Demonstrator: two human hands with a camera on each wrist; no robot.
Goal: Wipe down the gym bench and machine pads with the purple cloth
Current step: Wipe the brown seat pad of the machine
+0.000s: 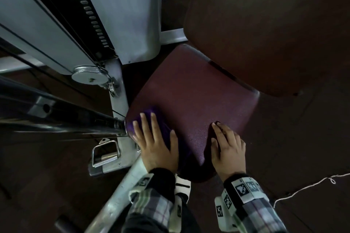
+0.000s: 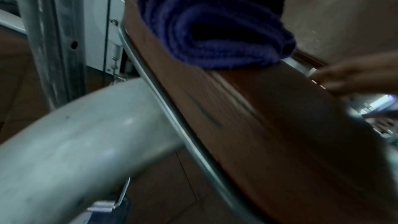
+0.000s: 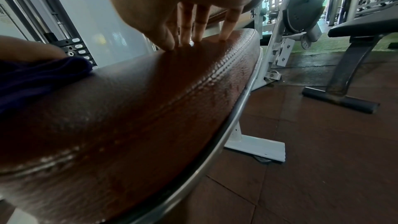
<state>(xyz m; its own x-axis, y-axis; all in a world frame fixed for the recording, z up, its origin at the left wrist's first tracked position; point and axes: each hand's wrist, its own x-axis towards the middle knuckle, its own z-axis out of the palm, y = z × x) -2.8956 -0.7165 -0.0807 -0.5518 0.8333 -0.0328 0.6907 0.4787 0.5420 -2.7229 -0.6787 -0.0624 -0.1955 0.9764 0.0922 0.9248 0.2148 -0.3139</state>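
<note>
Two hands are working the maroon seat surface point(image 1: 198, 96): left hand point(image 1: 155, 143) pressing flat fingers on the purple cloth point(image 2: 215, 28), right hand point(image 1: 228, 149) resting open, brown floor tiles point(image 3: 323, 159) lying below.

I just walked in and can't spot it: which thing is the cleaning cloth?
Find the maroon seat pad beside the grey weight machine. At its near left corner, the left hand presses flat on a bunched purple cloth, the only soft, violet thing there.
</note>
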